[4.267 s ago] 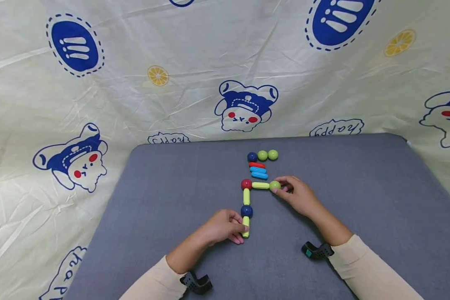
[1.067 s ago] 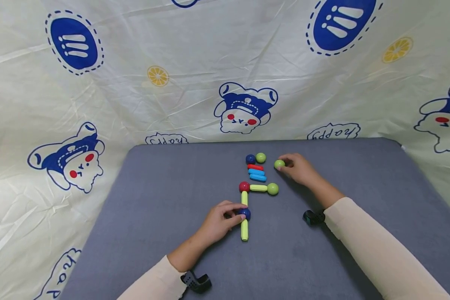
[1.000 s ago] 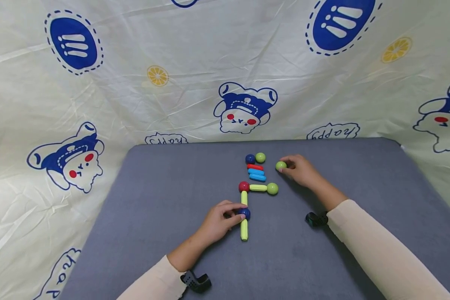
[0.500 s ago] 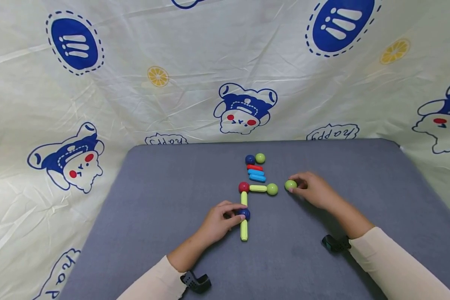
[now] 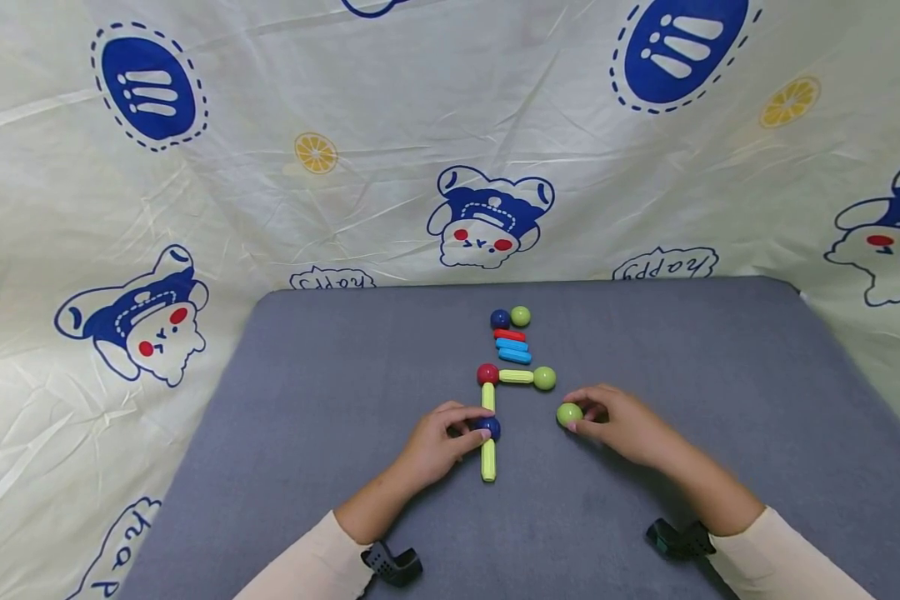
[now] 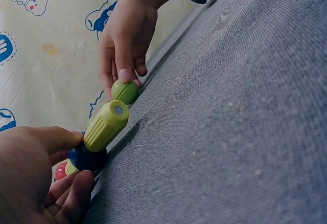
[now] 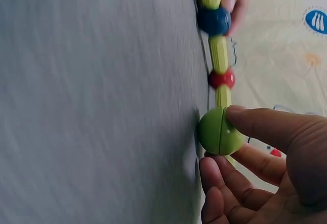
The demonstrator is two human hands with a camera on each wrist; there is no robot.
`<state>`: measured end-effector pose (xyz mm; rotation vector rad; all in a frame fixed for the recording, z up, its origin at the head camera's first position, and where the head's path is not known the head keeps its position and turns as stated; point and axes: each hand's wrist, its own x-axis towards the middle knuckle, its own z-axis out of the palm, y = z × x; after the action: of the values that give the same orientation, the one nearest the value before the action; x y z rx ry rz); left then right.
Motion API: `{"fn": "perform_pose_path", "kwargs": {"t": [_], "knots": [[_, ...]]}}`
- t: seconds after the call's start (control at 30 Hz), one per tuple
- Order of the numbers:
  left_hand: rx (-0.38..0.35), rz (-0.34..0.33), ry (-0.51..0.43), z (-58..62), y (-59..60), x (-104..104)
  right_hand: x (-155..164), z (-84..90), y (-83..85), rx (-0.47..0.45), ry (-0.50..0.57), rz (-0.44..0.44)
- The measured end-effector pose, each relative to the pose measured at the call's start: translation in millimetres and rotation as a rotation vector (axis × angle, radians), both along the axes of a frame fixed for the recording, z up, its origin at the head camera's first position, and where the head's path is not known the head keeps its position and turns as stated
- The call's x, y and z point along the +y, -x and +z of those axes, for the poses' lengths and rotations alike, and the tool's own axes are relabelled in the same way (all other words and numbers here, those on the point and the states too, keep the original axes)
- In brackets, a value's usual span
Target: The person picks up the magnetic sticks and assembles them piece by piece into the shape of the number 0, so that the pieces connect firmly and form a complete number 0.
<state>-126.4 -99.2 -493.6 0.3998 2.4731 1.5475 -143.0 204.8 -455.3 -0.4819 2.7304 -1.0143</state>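
Right grip (image 5: pixel 615 421) pinching green ball (image 5: pixel 568 414); left grip (image 5: pixel 438 437) holding blue ball (image 5: pixel 487 427)

We see a green ball (image 5: pixel 569 414), a dark blue ball (image 5: pixel 487 428), yellow-green sticks (image 5: pixel 488 459), a grey surface (image 5: pixel 330 400) and a cream cloth (image 5: pixel 270 167) printed with blue bears

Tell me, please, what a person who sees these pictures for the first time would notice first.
First comes the chain of yellow-green rods and coloured balls in the middle of the grey mat, where the left hand pinches the dark blue ball. Just right of it, the right hand holds a loose green ball against the mat. Behind hangs the cream cloth with blue cartoon figures.
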Motion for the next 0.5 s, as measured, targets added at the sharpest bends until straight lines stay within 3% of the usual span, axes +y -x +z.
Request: {"fn": "perform_pose_path", "kwargs": {"t": [0.5], "knots": [[-0.006,0.001,0.014,0.9,-0.1,0.1,-40.3,-0.9,-41.2,-0.080,0.057,0.160]]}}
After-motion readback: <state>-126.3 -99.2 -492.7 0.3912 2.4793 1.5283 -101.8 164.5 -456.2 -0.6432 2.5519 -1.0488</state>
